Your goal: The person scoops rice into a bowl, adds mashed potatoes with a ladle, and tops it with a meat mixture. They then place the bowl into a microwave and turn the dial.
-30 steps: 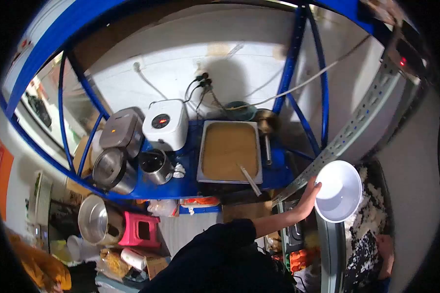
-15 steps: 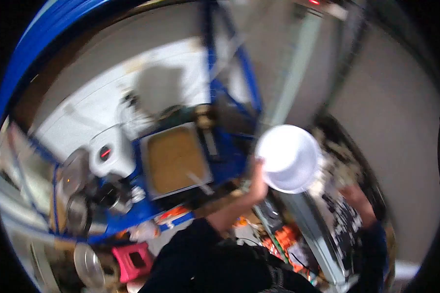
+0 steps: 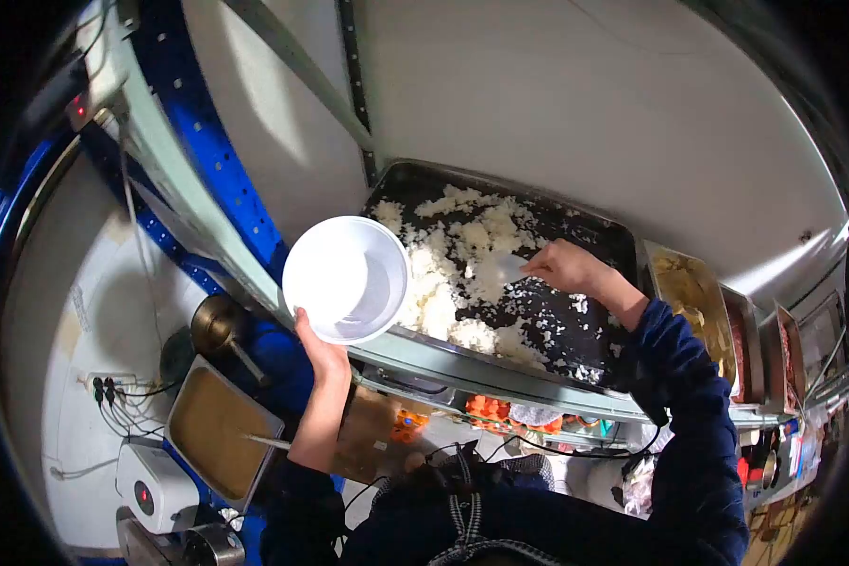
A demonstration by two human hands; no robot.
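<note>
My left hand [image 3: 324,357] grips the rim of a round white plastic tub [image 3: 349,278], with its mouth tilted up toward me. No contents show in the tub. To its right lies a large black baking tray [image 3: 599,250] with clumps of white cooked rice [image 3: 432,292], thickest on the tray's left side. Over the tray my right hand [image 3: 568,268] is closed on a pale rice scoop [image 3: 511,268]. Its blade touches the rice, and my fingers hide its handle.
Right of the tray stand metal pans, the nearest with yellowish food [image 3: 681,288]. At lower left, a pan of brown liquid [image 3: 219,429] sits beside a white appliance [image 3: 158,489] and a brass-coloured ladle [image 3: 219,325]. A shelf upright [image 3: 212,141] rises behind the tub.
My view has swung right, from the blue shelf to the rice tray. The tub stays in my left hand. My right hand, blurred earlier by the tray, is now over the rice with the scoop.
</note>
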